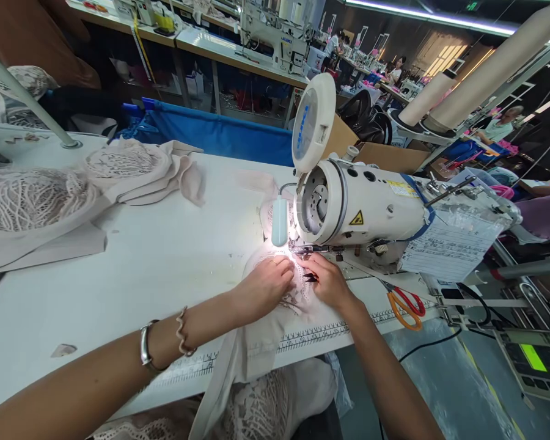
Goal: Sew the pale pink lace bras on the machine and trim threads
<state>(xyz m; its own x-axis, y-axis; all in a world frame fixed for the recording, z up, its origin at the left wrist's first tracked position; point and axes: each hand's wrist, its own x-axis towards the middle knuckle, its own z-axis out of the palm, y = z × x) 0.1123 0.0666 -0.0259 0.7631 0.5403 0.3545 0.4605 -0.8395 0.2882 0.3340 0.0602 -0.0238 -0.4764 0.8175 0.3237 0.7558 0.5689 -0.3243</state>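
Both hands sit at centre frame, right under the head of the sewing machine [362, 208], on the white table [156, 269]. Left hand [266, 284] lies flat, fingers spread, pressing the lace piece [297, 299] against the table just left of the needle area. Right hand [327, 282] has its grip pressed together on a small dark tool [310, 277], likely thread snips, though I cannot make out the blades; the tip points at the lit spot under the lamp [279, 221]. My reading: the lace piece is under or just beside the presser foot, glare hides which, and its free end hangs over the near table edge toward the lap, so this one is mid-work, not set aside. At upper left of the frame a stack of lace cups [123, 165] and a larger heap [27, 198] lie well apart from the hands; I cannot tell which is sewn and which is waiting. Orange-handled scissors [406, 304] lie untouched to the right of the hands, near the machine base. A ruler strip [311, 335] runs along the near table edge.
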